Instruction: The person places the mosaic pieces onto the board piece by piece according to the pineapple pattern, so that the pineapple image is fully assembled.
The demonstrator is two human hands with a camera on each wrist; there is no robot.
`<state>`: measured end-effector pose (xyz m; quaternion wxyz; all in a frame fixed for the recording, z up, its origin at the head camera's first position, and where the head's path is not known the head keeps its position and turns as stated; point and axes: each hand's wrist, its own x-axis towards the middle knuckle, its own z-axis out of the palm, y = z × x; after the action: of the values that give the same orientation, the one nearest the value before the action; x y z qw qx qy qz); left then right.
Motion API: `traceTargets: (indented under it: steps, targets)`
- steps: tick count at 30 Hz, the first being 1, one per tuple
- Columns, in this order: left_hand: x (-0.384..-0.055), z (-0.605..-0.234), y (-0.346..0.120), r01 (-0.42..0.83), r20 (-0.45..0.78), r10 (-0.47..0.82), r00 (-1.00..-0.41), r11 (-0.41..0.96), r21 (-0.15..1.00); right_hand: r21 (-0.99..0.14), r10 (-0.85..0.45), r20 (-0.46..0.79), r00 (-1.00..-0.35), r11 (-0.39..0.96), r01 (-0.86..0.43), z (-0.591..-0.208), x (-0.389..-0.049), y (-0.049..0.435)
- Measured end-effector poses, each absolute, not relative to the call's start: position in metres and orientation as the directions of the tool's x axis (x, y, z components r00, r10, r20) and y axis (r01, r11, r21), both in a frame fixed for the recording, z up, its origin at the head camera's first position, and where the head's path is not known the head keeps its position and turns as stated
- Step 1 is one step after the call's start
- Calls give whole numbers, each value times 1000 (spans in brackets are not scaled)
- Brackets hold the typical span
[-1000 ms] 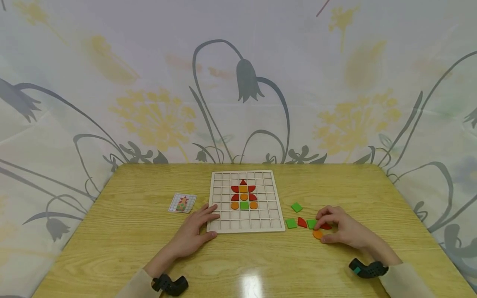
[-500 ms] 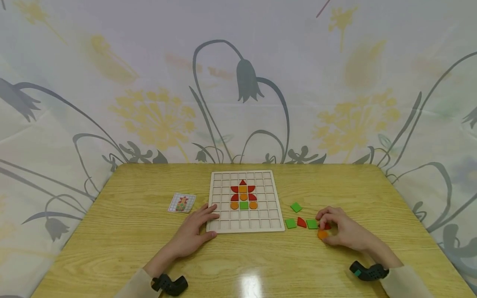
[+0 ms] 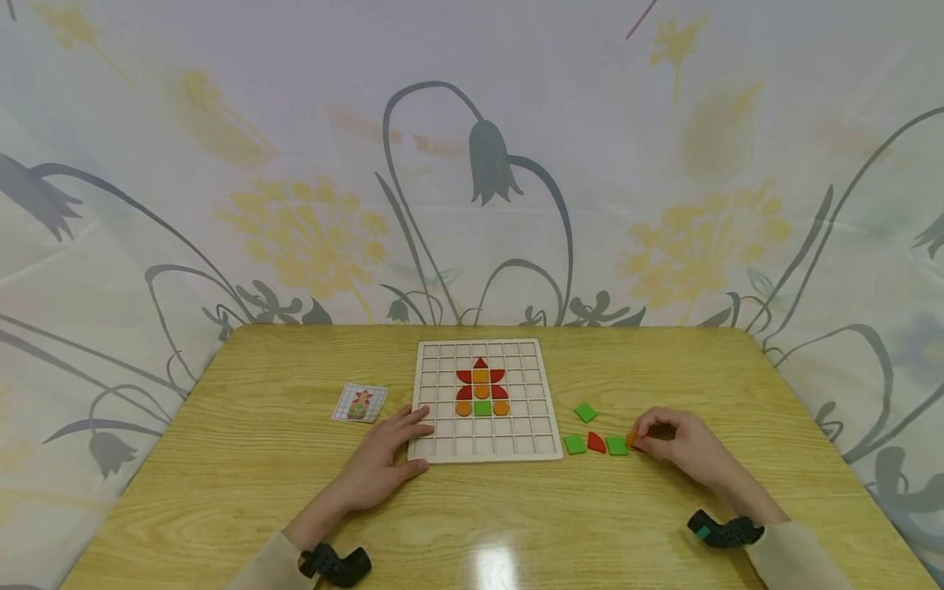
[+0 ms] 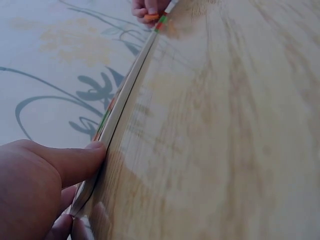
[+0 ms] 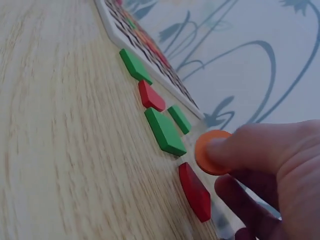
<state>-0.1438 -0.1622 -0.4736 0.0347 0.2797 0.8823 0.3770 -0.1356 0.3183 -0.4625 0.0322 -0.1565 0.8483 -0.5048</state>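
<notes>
My right hand (image 3: pixel 680 442) pinches an orange disc (image 5: pixel 212 151) between thumb and fingers, just above the table. Under it in the right wrist view lies a red quarter-round piece (image 5: pixel 194 192), which the hand hides in the head view. Beside the disc are green square tiles (image 3: pixel 616 446) and another red piece (image 3: pixel 596 442). At the left edge of a pale wooden grid board (image 3: pixel 442 438), my left hand (image 3: pixel 387 455) rests with fingers over the rim and thumb along the side. On the board, red, orange and green pieces form a figure with an orange square (image 3: pixel 481 376) near the top.
A small pattern card (image 3: pixel 360 403) lies on the table left of the board. A green tile (image 3: pixel 585 412) sits apart, behind the row of loose pieces. The wooden table (image 3: pixel 575 524) meets a flower-printed cloth (image 3: pixel 317 147) at its back edge.
The right hand has drawn the orange disc along the table to the right, then picked it up and moved it slightly away from the person. The left hand has stayed on the board.
</notes>
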Motion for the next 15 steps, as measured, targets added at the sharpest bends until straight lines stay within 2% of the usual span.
traceTargets:
  steps: [6,10,15]
  targets:
    - [-143,-473,-162,462,144,518,-843,562,687,-865,-201,170,-965,438,-243,-458,-139,309]
    - [-143,-472,-162,461,147,516,-844,559,689,-829,-193,243,-951,468,-307,-457,-146,299]
    - [-144,-472,-162,462,144,518,-843,560,688,-839,-212,249,-945,440,-320,-457,-152,280]
